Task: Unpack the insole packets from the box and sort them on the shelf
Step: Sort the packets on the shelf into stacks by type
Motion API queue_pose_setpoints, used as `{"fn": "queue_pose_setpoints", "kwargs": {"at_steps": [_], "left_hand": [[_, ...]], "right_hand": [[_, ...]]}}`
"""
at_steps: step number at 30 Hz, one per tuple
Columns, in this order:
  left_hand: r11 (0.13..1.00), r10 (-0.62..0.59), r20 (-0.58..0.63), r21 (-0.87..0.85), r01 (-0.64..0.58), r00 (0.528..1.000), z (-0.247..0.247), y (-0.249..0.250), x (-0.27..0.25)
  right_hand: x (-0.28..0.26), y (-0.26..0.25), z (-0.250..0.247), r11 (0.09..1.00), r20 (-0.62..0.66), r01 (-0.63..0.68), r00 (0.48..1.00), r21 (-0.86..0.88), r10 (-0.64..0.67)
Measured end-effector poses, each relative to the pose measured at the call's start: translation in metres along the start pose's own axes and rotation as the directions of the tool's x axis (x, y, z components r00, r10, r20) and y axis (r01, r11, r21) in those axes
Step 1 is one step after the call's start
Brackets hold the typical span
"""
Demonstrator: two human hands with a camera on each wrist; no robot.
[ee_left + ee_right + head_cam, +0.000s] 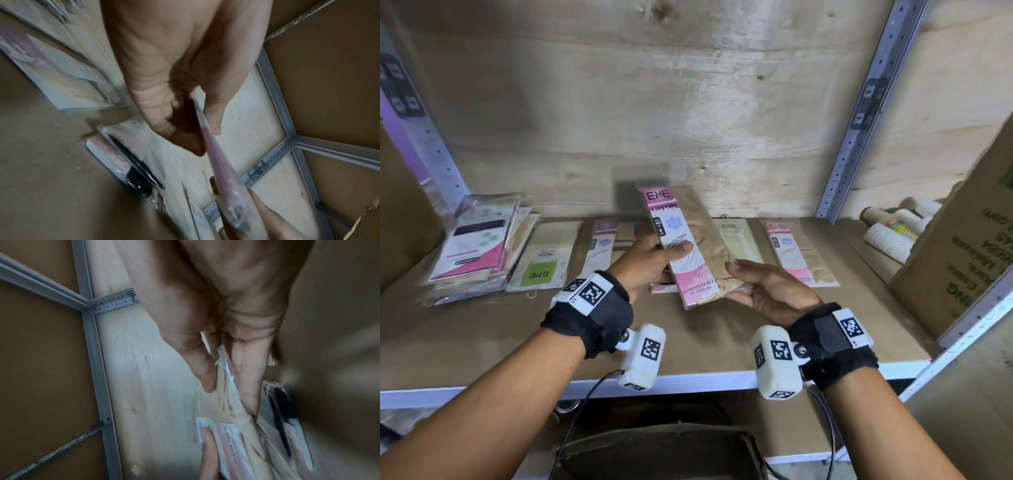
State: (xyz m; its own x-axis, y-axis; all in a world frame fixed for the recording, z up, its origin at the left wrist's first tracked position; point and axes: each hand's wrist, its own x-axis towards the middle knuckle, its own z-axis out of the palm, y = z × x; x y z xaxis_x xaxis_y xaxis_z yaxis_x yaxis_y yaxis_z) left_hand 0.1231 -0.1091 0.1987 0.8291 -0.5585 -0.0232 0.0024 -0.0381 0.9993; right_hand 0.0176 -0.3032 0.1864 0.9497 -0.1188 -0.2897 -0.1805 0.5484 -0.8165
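Observation:
Both hands hold one pink and tan ENE stocking packet (pixel 685 246) tilted above the shelf board (pixel 688 335). My left hand (pixel 671 260) grips its left side, thumb on the printed front. The right hand (pixel 739 274) pinches its lower right edge. In the left wrist view the packet (pixel 218 164) shows edge-on between the thumb and fingers of the left hand (pixel 200 129). In the right wrist view the right hand (pixel 228 395) pinches the packet's clear wrap (pixel 236 443). Another packet (pixel 664 286) lies on the shelf under the held one.
On the shelf lie a stack of packets (pixel 476 246) at far left, a green ENE packet (pixel 544 257), a pink packet (pixel 602 246), a yellow packet (pixel 739 240) and a pink packet (pixel 798 253). Paper cups (pixel 890 233) and a cardboard box (pixel 969 246) stand right. An open box (pixel 661 448) sits below.

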Motion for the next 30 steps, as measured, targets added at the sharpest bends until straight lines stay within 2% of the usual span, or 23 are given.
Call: {"fn": "queue_pose_setpoints", "kwargs": {"at_steps": [3,6,8,10,13,16,22,26,30], "left_hand": [[0.992,-0.117,0.044,-0.037,0.119,0.992,0.011,0.004,0.002],[0.952,-0.295,0.205,-0.023,0.306,0.933,0.026,0.005,0.006],[0.938,-0.337,0.304,0.028,0.346,0.891,0.037,0.008,0.010],[0.944,-0.323,0.347,0.056,0.325,0.881,0.048,0.011,0.018],[0.952,-0.305,0.289,0.084,0.293,0.907,0.065,0.016,0.036],[0.946,-0.320,0.251,0.147,0.291,0.914,0.086,0.019,0.052],[0.928,-0.347,0.177,0.208,0.310,0.921,0.128,0.017,0.080],[0.933,-0.332,0.141,0.191,0.304,0.932,0.156,0.014,0.094],[0.930,-0.279,0.105,0.276,0.241,0.955,0.180,0.010,0.106]], "right_hand": [[0.000,-0.006,-0.012,0.999,-0.024,0.044,0.999,-0.021,-0.045],[0.000,-0.014,-0.026,0.996,-0.046,0.087,0.995,-0.031,-0.088],[0.001,-0.021,-0.035,0.994,-0.054,0.103,0.993,-0.038,-0.105],[0.002,-0.028,-0.046,0.992,-0.069,0.117,0.990,-0.055,-0.121],[0.001,-0.036,-0.060,0.991,-0.120,0.127,0.984,-0.047,-0.132],[0.001,-0.043,-0.076,0.988,-0.182,0.142,0.972,-0.055,-0.150],[0.002,-0.061,-0.115,0.946,-0.317,0.132,0.921,-0.297,-0.228],[0.006,-0.074,-0.139,0.849,-0.449,0.052,0.831,-0.525,-0.328],[0.006,-0.079,-0.151,0.750,-0.517,-0.052,0.755,-0.659,-0.403]]}}
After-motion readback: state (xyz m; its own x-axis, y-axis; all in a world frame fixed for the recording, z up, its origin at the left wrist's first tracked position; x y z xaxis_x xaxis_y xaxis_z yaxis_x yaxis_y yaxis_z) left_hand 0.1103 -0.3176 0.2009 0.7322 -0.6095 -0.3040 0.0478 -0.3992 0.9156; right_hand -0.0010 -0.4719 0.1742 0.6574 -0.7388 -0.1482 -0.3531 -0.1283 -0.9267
